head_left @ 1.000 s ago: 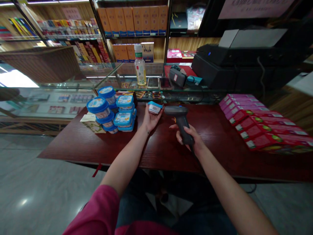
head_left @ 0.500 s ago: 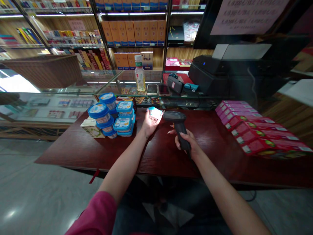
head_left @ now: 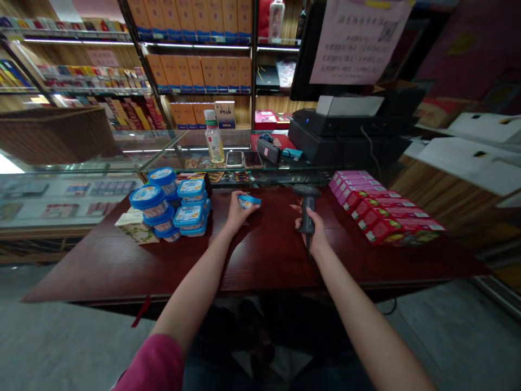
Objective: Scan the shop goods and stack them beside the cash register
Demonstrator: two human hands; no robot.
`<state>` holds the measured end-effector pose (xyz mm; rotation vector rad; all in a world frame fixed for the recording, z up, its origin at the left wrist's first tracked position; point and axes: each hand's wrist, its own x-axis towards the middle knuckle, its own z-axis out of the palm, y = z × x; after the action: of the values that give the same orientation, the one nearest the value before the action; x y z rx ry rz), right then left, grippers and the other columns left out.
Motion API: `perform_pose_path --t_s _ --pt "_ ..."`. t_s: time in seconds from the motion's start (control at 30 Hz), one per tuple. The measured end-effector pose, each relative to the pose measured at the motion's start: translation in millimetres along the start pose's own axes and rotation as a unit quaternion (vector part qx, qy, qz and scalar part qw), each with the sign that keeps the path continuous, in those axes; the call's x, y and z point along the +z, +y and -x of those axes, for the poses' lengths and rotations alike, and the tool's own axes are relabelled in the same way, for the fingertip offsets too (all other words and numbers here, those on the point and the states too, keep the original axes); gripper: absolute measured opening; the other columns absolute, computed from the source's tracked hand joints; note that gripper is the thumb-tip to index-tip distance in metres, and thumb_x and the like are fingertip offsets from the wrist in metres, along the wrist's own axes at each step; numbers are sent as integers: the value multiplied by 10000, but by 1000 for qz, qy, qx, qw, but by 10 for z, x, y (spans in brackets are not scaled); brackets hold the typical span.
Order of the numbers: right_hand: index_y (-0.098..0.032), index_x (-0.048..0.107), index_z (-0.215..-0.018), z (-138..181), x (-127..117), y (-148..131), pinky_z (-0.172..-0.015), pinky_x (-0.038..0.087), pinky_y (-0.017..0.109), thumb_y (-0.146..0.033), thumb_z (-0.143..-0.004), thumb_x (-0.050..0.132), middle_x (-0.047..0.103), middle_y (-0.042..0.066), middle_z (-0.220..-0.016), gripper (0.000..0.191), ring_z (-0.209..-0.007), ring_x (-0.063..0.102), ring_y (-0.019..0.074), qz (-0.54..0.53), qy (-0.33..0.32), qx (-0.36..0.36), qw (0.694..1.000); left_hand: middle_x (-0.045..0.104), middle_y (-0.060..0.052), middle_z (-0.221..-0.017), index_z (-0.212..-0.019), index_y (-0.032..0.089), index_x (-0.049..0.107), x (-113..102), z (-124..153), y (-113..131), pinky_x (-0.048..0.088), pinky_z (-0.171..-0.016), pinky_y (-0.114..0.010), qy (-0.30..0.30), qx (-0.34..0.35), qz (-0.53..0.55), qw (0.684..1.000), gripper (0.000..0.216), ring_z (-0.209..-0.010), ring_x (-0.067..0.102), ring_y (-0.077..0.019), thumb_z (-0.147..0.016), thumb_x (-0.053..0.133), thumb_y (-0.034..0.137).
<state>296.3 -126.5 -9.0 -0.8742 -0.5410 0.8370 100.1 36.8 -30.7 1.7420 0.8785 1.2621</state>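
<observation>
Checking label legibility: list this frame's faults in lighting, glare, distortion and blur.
Head view: dim, warm light; shelf light strips are brightest. Head view: the glass counter mirrors them. Head view: wide-angle bending bows the shelves and the table. Head view: the tub in the left hand and scanner in the right hand look soft, print unreadable.

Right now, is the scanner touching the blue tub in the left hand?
Apart. The head view shows bare red table between the scanner gripped by the right hand and the blue tub held by the left hand.
</observation>
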Motion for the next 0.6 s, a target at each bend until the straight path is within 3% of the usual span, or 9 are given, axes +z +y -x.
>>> perform_pose_path --t_s 0.07,0.17,0.27,0.37,0.47,0.6 --pt "-213 666 -994 28 -135 -77 -411 461 226 -457 -730 811 821 37 -983 388 -439 590 92 29 22 -31 999 655 -72 -1200 -1145 218 515 3 37 49 520 -1010 -387 -46 19 -50 998 634 -1106 656 -236 -659 914 302" --pt "-233 613 -969 93 -405 -228 -422 476 231 -435 -730 843 809 20 -961 388 -427 582 90 104 50 -95 989 664 -90 -1313 -1301 227 538 -36 119 200 513 -1057 -411 -185 64 -69 978 703 -1184 662 -260 -708 895 347" --pt "-247 587 -1066 131 -718 -408 -432 491 242 -403 -714 868 785 7 -963 476 -429 568 90 188 79 -161 966 622 -70 -1465 -1468 287 500 -81 197 359 492 -1121 -411 -310 96 -47 945 694 -1304 636 -252 -839 784 350" --pt "-228 560 -1214 118 -975 -548 -487 535 278 -398 -688 876 774 49 -987 637 -537 640 141 261 127 -225 930 651 -64 -1458 -1422 281 570 -46 252 456 507 -1130 -416 -336 105 -50 935 550 -1314 651 -248 -894 716 338" --pt "-191 524 -1285 82 -1099 -589 -672 622 376 -414 -700 851 763 113 -1049 706 -784 751 240 288 200 -285 892 573 -106 -1558 -1352 246 624 62 295 500 514 -1142 -440 -329 124 -58 934 507 -1397 596 -278 -874 750 361" --pt "-184 496 -1336 63 -1100 -567 -889 628 504 -447 -740 821 737 150 -1128 729 -964 770 304 283 239 -303 878 510 -131 -1607 -1328 234 646 200 381 554 513 -1148 -495 -347 136 -28 928 493 -1442 552 -296 -875 768 384"
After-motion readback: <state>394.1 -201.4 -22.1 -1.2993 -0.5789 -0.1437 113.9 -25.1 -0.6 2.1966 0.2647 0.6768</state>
